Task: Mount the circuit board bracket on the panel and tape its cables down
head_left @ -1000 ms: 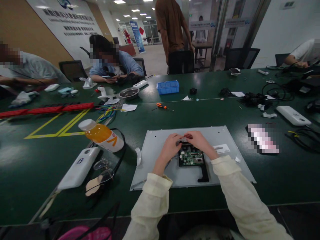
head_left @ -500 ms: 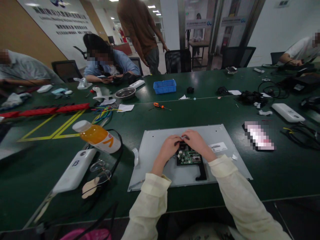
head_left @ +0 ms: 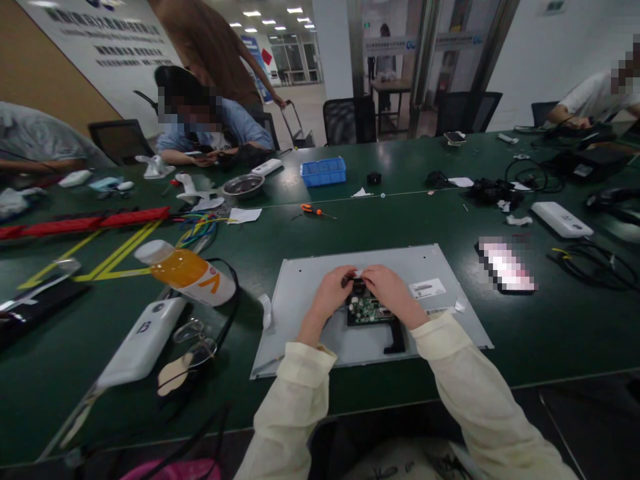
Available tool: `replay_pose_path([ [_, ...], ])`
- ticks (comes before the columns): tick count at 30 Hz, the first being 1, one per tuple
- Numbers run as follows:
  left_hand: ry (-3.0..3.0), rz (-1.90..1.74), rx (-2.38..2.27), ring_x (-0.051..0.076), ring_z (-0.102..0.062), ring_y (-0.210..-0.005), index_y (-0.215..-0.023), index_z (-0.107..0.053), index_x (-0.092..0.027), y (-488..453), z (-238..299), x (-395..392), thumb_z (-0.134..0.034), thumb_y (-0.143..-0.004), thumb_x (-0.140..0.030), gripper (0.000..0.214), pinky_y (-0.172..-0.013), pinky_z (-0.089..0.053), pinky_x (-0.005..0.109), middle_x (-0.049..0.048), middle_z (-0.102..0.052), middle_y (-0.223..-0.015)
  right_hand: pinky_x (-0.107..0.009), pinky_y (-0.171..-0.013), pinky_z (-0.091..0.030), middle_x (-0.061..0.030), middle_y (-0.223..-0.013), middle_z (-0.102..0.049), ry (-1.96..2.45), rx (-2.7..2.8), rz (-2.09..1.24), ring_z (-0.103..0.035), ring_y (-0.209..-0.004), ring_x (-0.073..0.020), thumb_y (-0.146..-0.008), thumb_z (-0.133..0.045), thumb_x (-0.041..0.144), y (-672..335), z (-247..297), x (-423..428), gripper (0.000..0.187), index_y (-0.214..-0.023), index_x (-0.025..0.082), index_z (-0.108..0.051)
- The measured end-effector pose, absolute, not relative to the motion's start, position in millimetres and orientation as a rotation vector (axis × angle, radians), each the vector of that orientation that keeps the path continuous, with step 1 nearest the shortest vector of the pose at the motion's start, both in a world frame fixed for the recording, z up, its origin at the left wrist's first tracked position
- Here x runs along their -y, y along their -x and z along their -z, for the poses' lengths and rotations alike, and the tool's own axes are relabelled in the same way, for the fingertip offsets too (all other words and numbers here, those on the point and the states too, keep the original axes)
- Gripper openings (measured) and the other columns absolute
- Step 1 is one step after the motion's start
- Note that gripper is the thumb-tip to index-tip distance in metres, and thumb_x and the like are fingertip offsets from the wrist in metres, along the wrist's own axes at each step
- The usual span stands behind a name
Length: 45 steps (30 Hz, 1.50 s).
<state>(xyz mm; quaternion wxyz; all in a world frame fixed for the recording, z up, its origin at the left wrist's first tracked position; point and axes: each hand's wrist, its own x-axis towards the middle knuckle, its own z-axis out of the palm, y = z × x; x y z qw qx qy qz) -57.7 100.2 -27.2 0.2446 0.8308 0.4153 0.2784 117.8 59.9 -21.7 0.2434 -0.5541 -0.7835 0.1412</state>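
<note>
My left hand (head_left: 331, 292) and my right hand (head_left: 391, 292) meet at the far end of a green circuit board (head_left: 367, 309), fingers bent in a pinch. Small dark bits and a white speck show between the fingertips, too small to name. The board sits in a black frame (head_left: 396, 339) with a hooked arm towards me. Under it lies a flat grey metal panel (head_left: 303, 313) with a white label (head_left: 427, 288). My right hand covers part of the board's right side.
Left of the panel are an orange drink bottle (head_left: 187, 272), a white device (head_left: 143, 340) and glasses (head_left: 200, 353). An orange-handled screwdriver (head_left: 315, 210) and blue basket (head_left: 323, 172) lie beyond. A phone (head_left: 505, 265) is at the right. Other people sit around the table.
My hands stay at the board's far end, fingertips slightly shifted. The scene has slid a little left in view. A standing person in brown has moved left, and a pulled handle now shows.
</note>
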Motion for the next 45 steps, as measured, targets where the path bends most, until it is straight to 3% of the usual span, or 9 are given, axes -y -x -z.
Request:
replay_pose_path([
  [7,-2.271,-0.766,-1.128,0.018,-0.063,-0.094,-0.105,-0.062,-0.019,57,26,-100,-0.05,-0.075,-0.008,0.034,-0.091,-0.049,0.034,0.0046,-0.068,-0.101,-0.031,-0.092,-0.043,-0.0093,-0.101,-0.067,1.508,2.074,-0.377,-0.059,-0.1,-0.0198,-0.089,-0.051,0.015,-119,25,-60,0.018,-0.099,0.018,-0.066],
  [18,-2.261,-0.807,-1.174,0.017,-0.06,-0.089,-0.1,-0.057,-0.019,57,22,-97,-0.052,-0.074,-0.01,0.027,-0.085,-0.049,0.034,0.0038,-0.06,-0.098,-0.036,-0.099,-0.04,-0.0116,-0.116,-0.06,1.531,1.899,-0.355,-0.052,-0.112,-0.0211,-0.089,-0.046,0.016,-124,32,-66,0.031,-0.117,0.017,-0.059],
  [25,-2.245,-0.83,-1.185,0.016,-0.06,-0.087,-0.1,-0.054,-0.019,58,26,-98,-0.052,-0.074,-0.01,0.027,-0.082,-0.049,0.032,0.0028,-0.059,-0.097,-0.033,-0.098,-0.04,-0.0101,-0.116,-0.062,1.45,2.042,-0.4,-0.052,-0.112,-0.0206,-0.089,-0.055,0.023,-124,31,-66,0.027,-0.114,0.019,-0.063],
  [32,-2.236,-0.838,-1.177,0.016,-0.06,-0.086,-0.101,-0.055,-0.019,58,28,-99,-0.052,-0.075,-0.01,0.028,-0.082,-0.049,0.031,0.003,-0.059,-0.1,-0.032,-0.096,-0.039,-0.011,-0.112,-0.063,1.469,2.086,-0.433,-0.054,-0.108,-0.0202,-0.092,-0.051,0.025,-123,30,-73,0.024,-0.112,0.018,-0.064],
  [37,-2.237,-0.833,-1.161,0.016,-0.06,-0.087,-0.103,-0.056,-0.019,59,29,-99,-0.052,-0.075,-0.01,0.03,-0.083,-0.049,0.031,0.0033,-0.059,-0.101,-0.028,-0.09,-0.041,-0.0111,-0.109,-0.064,1.503,2.071,-0.484,-0.057,-0.102,-0.0194,-0.085,-0.058,0.015,-123,31,-92,0.026,-0.11,0.015,-0.065],
  [42,-2.237,-0.821,-1.141,0.016,-0.061,-0.088,-0.101,-0.058,-0.019,59,27,-99,-0.053,-0.075,-0.01,0.028,-0.085,-0.05,0.032,0.0029,-0.059,-0.098,-0.025,-0.076,-0.044,-0.0048,-0.083,-0.069,1.539,2.014,-0.556,-0.06,-0.08,-0.0166,-0.078,-0.061,0.008,-121,31,-106,0.018,-0.091,0.018,-0.069],
  [45,-2.238,-0.814,-1.123,0.015,-0.061,-0.085,-0.1,-0.059,-0.019,59,26,-99,-0.052,-0.075,-0.009,0.028,-0.083,-0.05,0.031,0.0029,-0.059,-0.098,-0.026,-0.074,-0.044,-0.0056,-0.083,-0.068,1.535,1.963,-0.581,-0.06,-0.078,-0.0164,-0.077,-0.062,0.009,-121,31,-108,0.013,-0.084,0.017,-0.07],
])
